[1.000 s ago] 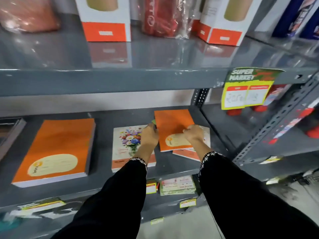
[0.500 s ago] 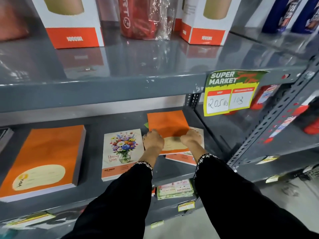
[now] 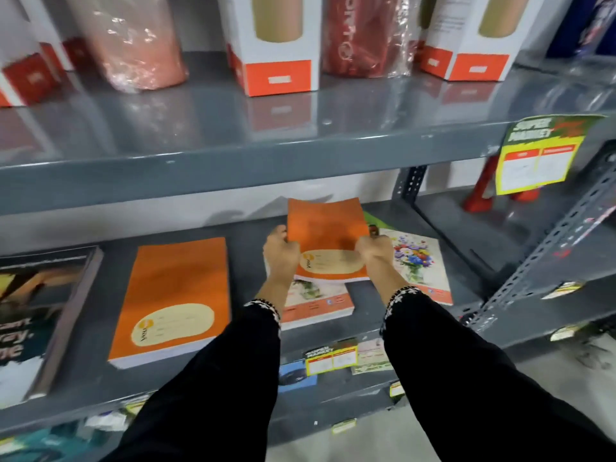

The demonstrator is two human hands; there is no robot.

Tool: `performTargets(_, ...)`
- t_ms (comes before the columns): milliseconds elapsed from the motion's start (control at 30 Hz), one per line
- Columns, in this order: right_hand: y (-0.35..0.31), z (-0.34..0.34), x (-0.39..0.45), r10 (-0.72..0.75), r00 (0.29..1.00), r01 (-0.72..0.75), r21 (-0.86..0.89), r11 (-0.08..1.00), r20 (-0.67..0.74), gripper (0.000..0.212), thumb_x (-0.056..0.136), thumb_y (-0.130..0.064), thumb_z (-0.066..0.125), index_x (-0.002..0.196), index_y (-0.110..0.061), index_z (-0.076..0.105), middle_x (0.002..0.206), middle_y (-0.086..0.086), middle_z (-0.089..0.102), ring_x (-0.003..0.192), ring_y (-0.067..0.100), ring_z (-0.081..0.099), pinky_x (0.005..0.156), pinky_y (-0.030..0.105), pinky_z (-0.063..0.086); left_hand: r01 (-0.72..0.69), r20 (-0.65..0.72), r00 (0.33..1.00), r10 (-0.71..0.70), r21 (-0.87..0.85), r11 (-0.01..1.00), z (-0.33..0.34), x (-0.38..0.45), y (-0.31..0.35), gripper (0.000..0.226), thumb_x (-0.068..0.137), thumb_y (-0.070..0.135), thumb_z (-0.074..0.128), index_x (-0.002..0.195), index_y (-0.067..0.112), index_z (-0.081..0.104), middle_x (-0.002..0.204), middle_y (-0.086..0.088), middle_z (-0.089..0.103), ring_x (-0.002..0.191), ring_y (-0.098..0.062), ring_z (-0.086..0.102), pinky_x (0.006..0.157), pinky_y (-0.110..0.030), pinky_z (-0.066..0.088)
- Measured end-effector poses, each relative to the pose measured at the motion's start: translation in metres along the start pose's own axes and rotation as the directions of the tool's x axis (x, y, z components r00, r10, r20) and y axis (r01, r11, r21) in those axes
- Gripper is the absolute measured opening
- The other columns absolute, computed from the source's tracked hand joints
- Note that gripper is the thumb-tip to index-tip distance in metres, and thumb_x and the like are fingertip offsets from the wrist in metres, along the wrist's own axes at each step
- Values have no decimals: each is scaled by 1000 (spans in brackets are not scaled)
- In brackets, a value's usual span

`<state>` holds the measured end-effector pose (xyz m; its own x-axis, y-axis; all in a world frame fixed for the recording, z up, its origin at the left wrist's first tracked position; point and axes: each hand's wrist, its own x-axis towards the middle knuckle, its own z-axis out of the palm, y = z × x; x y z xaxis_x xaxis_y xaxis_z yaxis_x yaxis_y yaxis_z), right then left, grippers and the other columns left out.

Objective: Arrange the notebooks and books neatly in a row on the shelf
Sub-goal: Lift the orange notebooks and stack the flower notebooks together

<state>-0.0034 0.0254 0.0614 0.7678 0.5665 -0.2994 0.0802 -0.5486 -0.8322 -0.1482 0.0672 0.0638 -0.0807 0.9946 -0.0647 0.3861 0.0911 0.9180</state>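
Both hands hold a small orange notebook (image 3: 325,233) with a cream label, lifted a little and tilted above the grey lower shelf (image 3: 250,238). My left hand (image 3: 281,253) grips its left edge and my right hand (image 3: 373,251) grips its right edge. Under it lies a flower-cover notebook (image 3: 316,300), mostly hidden. Another flower-cover notebook (image 3: 418,261) lies flat to the right, with a green item (image 3: 375,220) peeking out behind. A thick orange notebook (image 3: 176,295) lies flat to the left. A dark book (image 3: 36,315) lies at the far left.
The upper shelf (image 3: 300,145) overhangs the notebooks and carries boxed flasks (image 3: 276,45) and wrapped red bottles (image 3: 363,35). A yellow-green price tag (image 3: 540,155) hangs at the right. A slotted steel upright (image 3: 546,248) bounds the bay on the right. Small price labels (image 3: 331,358) line the shelf's front edge.
The small orange notebook has come off the right-hand flower notebook and moved left, now held over the other flower notebook. The camera has shifted, so the shelf contents sit further right.
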Motion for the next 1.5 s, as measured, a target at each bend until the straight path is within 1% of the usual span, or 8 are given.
performTargets(167,-19,78,-67,-63,984,62,9,998,166,36,84,-12,55,114,6,62,124,20,64,116,34,59,95,35,47,43,-145,989,-31,84,996,-103,19,-37,43,87,-5,46,128,3,57,131,-17,61,124,-31,54,107,-30,38)
performTargets(433,-28,167,-141,-130,894,191,-102,976,429,12,77,-2,59,67,-4,55,69,6,55,79,24,55,69,28,44,173,-286,950,-128,138,975,-219,15,-87,30,85,-4,44,104,3,67,105,-25,69,110,-41,59,94,-43,49)
performTargets(500,-26,174,-149,-134,877,220,-137,966,461,3,78,-2,59,78,-4,57,77,6,55,78,24,54,67,27,42,196,-297,943,-152,124,973,-228,12,-95,25,85,-3,46,93,7,67,93,-19,71,112,-39,60,95,-41,48)
performTargets(633,-23,176,-150,-103,843,258,-230,938,528,16,76,-7,65,88,-5,55,83,6,58,77,22,60,64,28,43,220,-310,937,-160,169,961,-237,9,-106,45,81,-2,52,126,1,55,122,-23,65,117,-37,59,101,-39,46)
performTargets(700,-22,177,-141,-82,833,265,-265,927,547,66,74,-15,74,129,2,43,120,13,60,110,28,60,83,34,48,240,-326,931,-166,201,950,-236,8,-109,44,81,-3,52,125,-1,54,119,-25,65,114,-39,59,98,-41,48)
performTargets(900,-13,144,-103,-238,881,356,-240,903,409,29,79,-27,66,61,-9,53,64,3,53,63,20,54,50,23,36,142,-304,952,-27,362,921,-189,15,-95,45,76,-8,50,121,-5,51,125,-27,56,115,-44,53,96,-48,47)
performTargets(1167,18,38,-13,-275,945,316,-283,906,177,27,88,-20,53,103,-2,67,103,15,70,104,34,66,84,34,52,-139,-17,987,161,425,894,-31,-7,-44,51,83,-5,51,133,0,46,135,-21,51,126,-37,45,107,-40,36)
performTargets(1500,67,-95,74,-61,998,55,-653,755,14,72,82,-25,63,141,0,30,146,18,35,136,35,35,111,46,34,-317,388,911,144,432,844,148,-53,9,29,88,3,49,115,-5,56,119,-29,62,113,-42,57,97,-44,45)
